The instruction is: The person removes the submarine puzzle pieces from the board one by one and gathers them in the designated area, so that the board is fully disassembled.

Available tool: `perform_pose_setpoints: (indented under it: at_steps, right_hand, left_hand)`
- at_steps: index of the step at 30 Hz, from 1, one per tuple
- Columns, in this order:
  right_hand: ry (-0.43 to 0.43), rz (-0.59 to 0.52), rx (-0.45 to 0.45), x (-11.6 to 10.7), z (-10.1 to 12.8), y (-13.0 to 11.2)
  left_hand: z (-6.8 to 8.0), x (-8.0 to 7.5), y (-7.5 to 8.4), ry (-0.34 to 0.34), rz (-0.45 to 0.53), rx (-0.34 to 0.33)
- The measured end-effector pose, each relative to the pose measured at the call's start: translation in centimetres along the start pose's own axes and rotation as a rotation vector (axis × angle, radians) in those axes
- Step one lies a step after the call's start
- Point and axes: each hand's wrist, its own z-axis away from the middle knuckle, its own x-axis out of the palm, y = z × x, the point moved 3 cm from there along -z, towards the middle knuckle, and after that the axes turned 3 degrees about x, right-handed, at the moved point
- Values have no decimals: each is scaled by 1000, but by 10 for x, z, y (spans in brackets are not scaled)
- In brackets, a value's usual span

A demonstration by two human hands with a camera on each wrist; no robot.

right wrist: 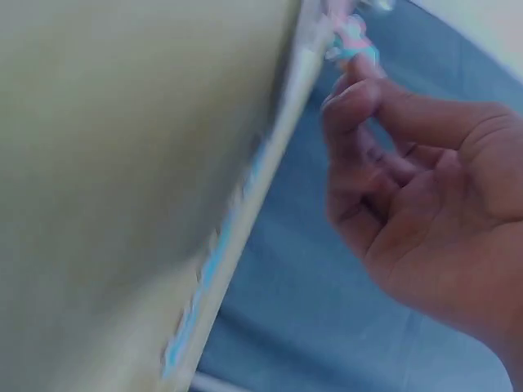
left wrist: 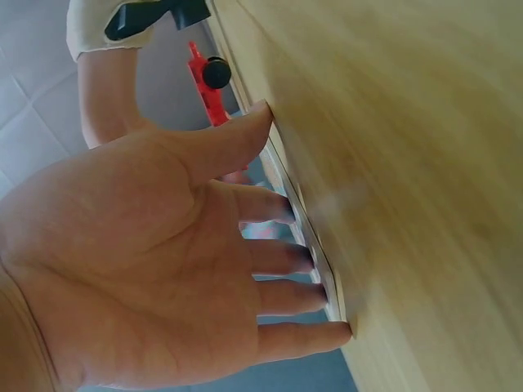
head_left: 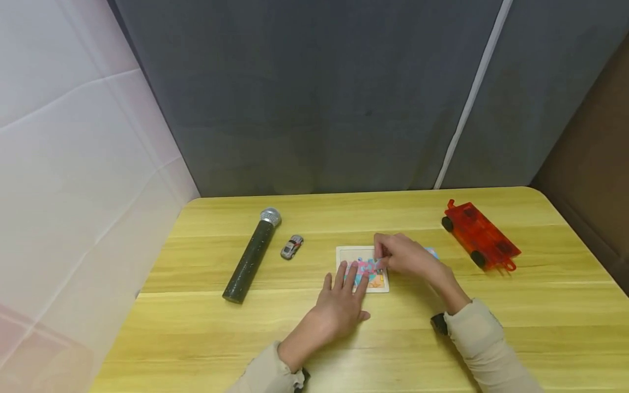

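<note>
Taking the puzzle board [head_left: 362, 268] at the middle of the worktop [head_left: 206, 322] as landmark: well left lie a microphone [head_left: 251, 255] and toy car [head_left: 292, 246]. Our left hand [head_left: 339, 305], fingers straight, presses its near edge; our right hand [head_left: 403, 255] pinches a puzzle piece [right wrist: 353, 39] over it. A red chassis [head_left: 480, 236] sits well right. We read no writing.

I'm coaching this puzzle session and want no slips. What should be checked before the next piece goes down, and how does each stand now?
1. Left hand steadies the puzzle board, straight fingers on it: ok.
2. Right hand pinches a puzzle piece: ok.
3. Board lies flat on the table: ok.
4. Open slot for the piece visible: cannot tell, hands cover it.
5. Toy car, microphone and red cart lie apart from the board: ok.
</note>
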Motion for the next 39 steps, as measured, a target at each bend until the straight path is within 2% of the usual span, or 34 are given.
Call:
perform_pose_setpoints:
  at_steps: [3,6,8,11,14,17,25,28,34,39]
  right_hand:
    - [17,-119,22,-17,5,9]
    - [0,-162,40,-30,11,19]
    - [-53,-167,31,-37,17,25]
    - [-180,-174,43,-44,27,38]
    - [-311,-209,127,-50,40,53]
    - [-362,-211,220,-54,48,67]
    - [-277,-58,331,-52,49,76]
    - [-239,-14,350,-51,48,74]
    - [-203,-4,376,-51,47,71]
    - [-193,111,396,-46,39,80]
  left_hand:
    - [-1,0,1,3,-3,-1]
    - [-1,1,1,5,-7,-4]
    - [-1,1,0,7,-12,-5]
    - [-1,1,1,15,-17,0]
    - [0,1,1,19,-18,5]
    - [0,1,1,20,-10,6]
    - [1,2,0,15,7,8]
    - [0,3,0,16,12,10]
    - [0,2,0,26,4,12]
    - [-1,1,0,14,-10,-4]
